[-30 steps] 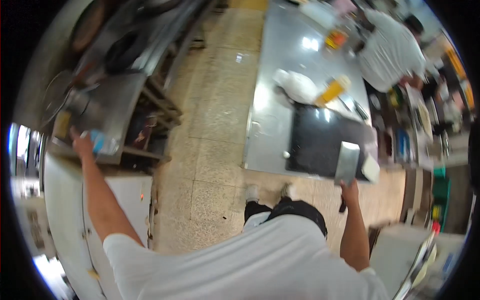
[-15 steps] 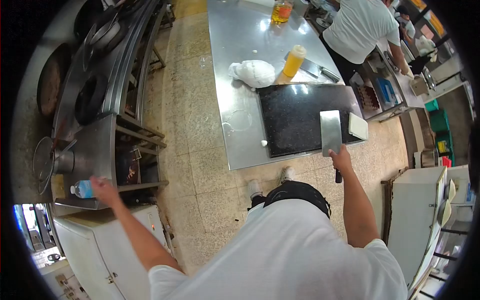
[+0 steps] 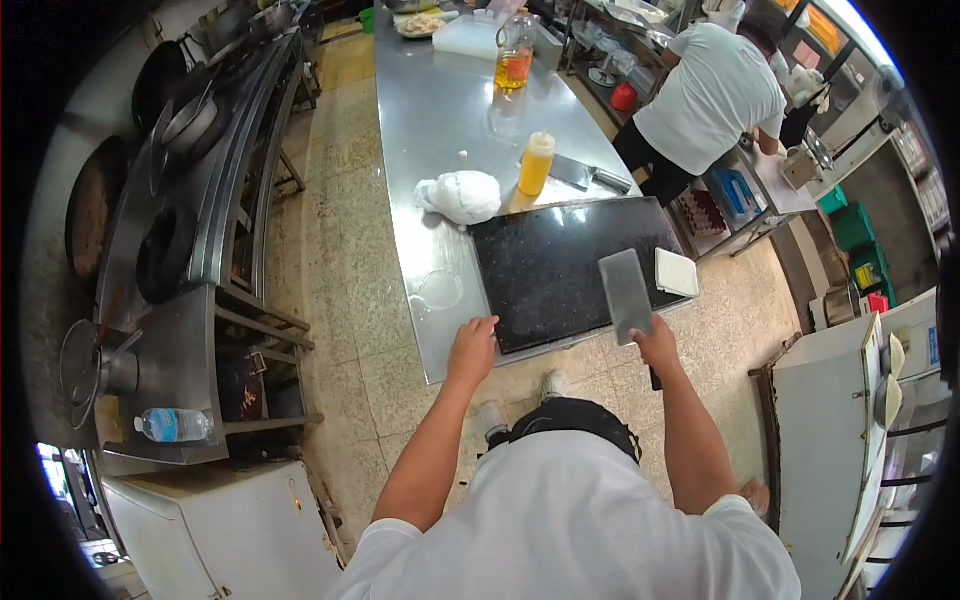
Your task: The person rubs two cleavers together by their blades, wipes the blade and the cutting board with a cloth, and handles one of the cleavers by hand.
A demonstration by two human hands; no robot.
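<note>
In my right hand (image 3: 656, 345) is a cleaver (image 3: 625, 292), its broad blade above the right part of a black board (image 3: 560, 270). My left hand (image 3: 472, 352) is at the board's near left corner, over the table edge. Its fingers are drawn together, and what they hold, if anything, is hidden. A white block-like piece (image 3: 676, 273) rests at the board's right end. Behind the board are a crumpled white bundle (image 3: 465, 197), a squeeze bottle of yellow liquid (image 3: 536, 165) and another knife (image 3: 572, 172) lying flat.
The steel table (image 3: 430, 240) stretches away, with an oil bottle (image 3: 514, 60) farther back. A water bottle (image 3: 175, 425) lies on the left counter, near woks (image 3: 168, 255). A person (image 3: 710, 95) in a white shirt bends over the right counter. A white cabinet (image 3: 815, 420) stands at right.
My left hand has left the water bottle, now lying on the left counter, and come to the board's corner, where a small white bit showed before. My right hand still holds the cleaver.
</note>
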